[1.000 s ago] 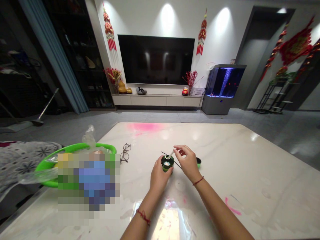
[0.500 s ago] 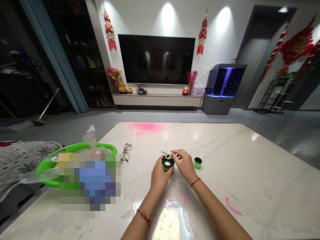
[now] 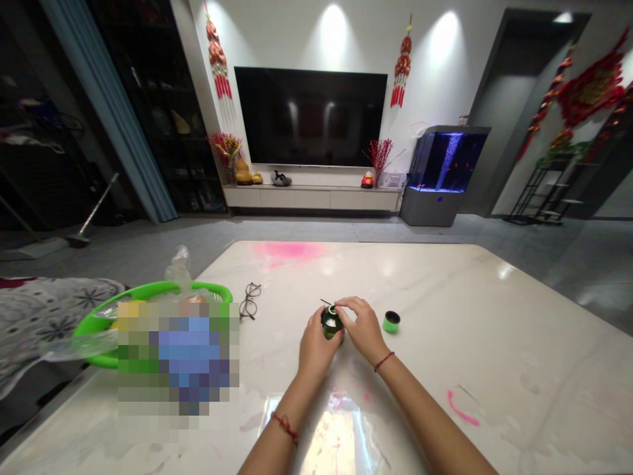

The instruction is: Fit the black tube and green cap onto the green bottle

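My left hand point(image 3: 316, 344) is wrapped around a dark green spray can point(image 3: 330, 321), which stands upright with its shiny domed top and white ring facing up. From the right, my right hand point(image 3: 363, 324) reaches over the can. Its thumb and fingertips are pinched at the edge of the white ring; whatever lies between them is too small to make out. Just right of that hand, a bright green cap point(image 3: 391, 322) with a black inside rests on the table. A thin dark stick point(image 3: 326, 302) shows right behind the can.
A green basket point(image 3: 212, 289) holding plastic-wrapped things, partly blurred out, stands at the left. Folded eyeglasses point(image 3: 250, 301) lie between it and the can. The pale table point(image 3: 494, 316) bears pink stains, and another thin dark piece point(image 3: 467, 394) lies at right.
My right hand's fingers have lowered slightly and shifted a little left over the can's top. My left hand and the can stay in place.
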`<state>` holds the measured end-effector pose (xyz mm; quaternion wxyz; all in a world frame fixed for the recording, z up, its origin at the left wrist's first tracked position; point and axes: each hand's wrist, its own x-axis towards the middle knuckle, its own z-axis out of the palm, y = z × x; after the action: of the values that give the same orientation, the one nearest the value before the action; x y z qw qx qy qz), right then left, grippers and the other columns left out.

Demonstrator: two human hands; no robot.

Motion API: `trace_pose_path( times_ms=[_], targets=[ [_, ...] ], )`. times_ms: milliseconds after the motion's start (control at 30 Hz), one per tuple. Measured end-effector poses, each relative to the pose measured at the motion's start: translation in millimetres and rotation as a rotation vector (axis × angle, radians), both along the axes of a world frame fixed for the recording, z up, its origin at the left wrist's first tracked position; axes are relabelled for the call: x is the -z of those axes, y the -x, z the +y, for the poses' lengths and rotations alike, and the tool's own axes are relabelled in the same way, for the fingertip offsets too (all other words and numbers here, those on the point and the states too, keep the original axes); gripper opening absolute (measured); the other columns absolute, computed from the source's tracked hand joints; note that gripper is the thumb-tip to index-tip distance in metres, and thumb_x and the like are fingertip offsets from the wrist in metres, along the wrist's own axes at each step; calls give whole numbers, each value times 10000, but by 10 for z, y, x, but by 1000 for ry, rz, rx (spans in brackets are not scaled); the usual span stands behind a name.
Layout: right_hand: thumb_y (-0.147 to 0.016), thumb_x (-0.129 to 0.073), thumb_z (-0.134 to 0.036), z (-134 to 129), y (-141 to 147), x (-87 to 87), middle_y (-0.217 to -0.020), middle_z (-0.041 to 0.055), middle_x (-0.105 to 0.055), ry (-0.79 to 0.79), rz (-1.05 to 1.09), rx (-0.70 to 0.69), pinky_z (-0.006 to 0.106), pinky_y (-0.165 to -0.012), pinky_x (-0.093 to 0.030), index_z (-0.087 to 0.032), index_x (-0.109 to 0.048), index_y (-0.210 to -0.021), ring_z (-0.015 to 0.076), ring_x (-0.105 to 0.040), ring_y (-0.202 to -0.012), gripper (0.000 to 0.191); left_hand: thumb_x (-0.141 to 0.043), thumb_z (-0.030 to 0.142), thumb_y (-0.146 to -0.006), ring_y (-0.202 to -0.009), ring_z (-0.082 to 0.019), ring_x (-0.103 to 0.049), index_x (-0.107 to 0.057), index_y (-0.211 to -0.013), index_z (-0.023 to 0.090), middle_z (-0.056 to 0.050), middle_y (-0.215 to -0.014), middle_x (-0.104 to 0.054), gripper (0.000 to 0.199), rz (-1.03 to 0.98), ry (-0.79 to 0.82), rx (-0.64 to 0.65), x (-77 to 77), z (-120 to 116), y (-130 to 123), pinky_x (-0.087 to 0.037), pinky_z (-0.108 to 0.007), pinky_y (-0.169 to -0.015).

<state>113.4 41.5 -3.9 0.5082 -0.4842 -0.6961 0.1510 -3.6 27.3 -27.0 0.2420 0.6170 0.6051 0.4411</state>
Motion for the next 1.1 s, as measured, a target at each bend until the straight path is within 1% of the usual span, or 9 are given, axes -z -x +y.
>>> trace_pose_path(
  times_ms=[167, 400, 600, 700, 800, 867, 967, 1033, 1100],
  targets=[
    [-792, -516, -206, 2, 20, 3, -862, 44, -669, 1, -26, 2, 334, -830, -427, -214, -670, -845, 180, -572, -863, 162, -614, 240, -641, -1071, -237, -522, -468, -1158, 181, -96, -1146, -565, 541, 7, -3, 2, -7, -7, 3, -398, -371, -919],
    [-799, -512, -206, 11, 33, 25, -899, 39, -673, 9, -61, -7, 332, -852, -419, -222, -673, -873, 178, -568, -902, 179, -603, 224, -648, -1072, -235, -519, -467, -1156, 162, -107, -1137, -567, 530, 14, 6, 4, -35, -12, -5, -398, -363, -916],
    [-811, -474, -212, -1, 5, 12, -989, 45, -665, 14, -62, -32, 353, -892, -411, -225, -647, -990, 182, -563, -958, 249, -617, 226, -637, -1076, -238, -518, -471, -1154, 174, -103, -1139, -567, 539, -4, 5, 7, -31, -13, -2, -396, -365, -917],
    [-822, -444, -232, 25, -46, 23, -1015, 59, -651, 28, -39, -14, 357, -905, -406, -215, -630, -1017, 188, -559, -984, 269, -622, 251, -638, -1078, -237, -517, -467, -1158, 181, -99, -1152, -559, 548, 2, -5, 11, -20, -15, 3, -392, -365, -923],
    [-815, -444, -255, 82, -126, 42, -982, 71, -651, 47, -14, 45, 336, -857, -434, -192, -626, -989, 186, -579, -935, 260, -623, 267, -639, -1089, -237, -508, -461, -1164, 188, -91, -1165, -551, 554, 9, -10, 16, -11, -16, 8, -380, -367, -939],
    [-808, -440, -256, 118, -186, 51, -947, 69, -655, 92, -24, 97, 310, -781, -461, -181, -622, -968, 174, -602, -838, 253, -620, 270, -642, -1096, -240, -503, -457, -1169, 183, -91, -1169, -548, 558, 17, -3, 20, -12, -18, 11, -373, -370, -946],
    [-802, -438, -249, 138, -267, 81, -863, 57, -665, 218, -143, 169, 285, -690, -464, -183, -623, -940, 165, -610, -710, 241, -621, 271, -642, -1094, -244, -503, -455, -1172, 178, -95, -1169, -548, 563, 20, 10, 19, -21, -22, 13, -374, -369, -945],
    [-785, -470, -243, 126, -304, 128, -842, 71, -669, 297, -301, 203, 289, -693, -452, -173, -634, -921, 186, -617, -740, 225, -619, 272, -645, -1093, -243, -504, -453, -1177, 174, -99, -1172, -546, 565, 20, 11, 16, -27, -24, 13, -375, -367, -944],
    [-762, -508, -231, 103, -321, 195, -869, 111, -668, 358, -466, 230, 301, -705, -441, -147, -648, -900, 222, -618, -814, 213, -614, 275, -651, -1095, -240, -504, -449, -1182, 167, -104, -1178, -542, 567, 26, 15, 18, -30, -25, 13, -376, -362, -943]
  ],
)
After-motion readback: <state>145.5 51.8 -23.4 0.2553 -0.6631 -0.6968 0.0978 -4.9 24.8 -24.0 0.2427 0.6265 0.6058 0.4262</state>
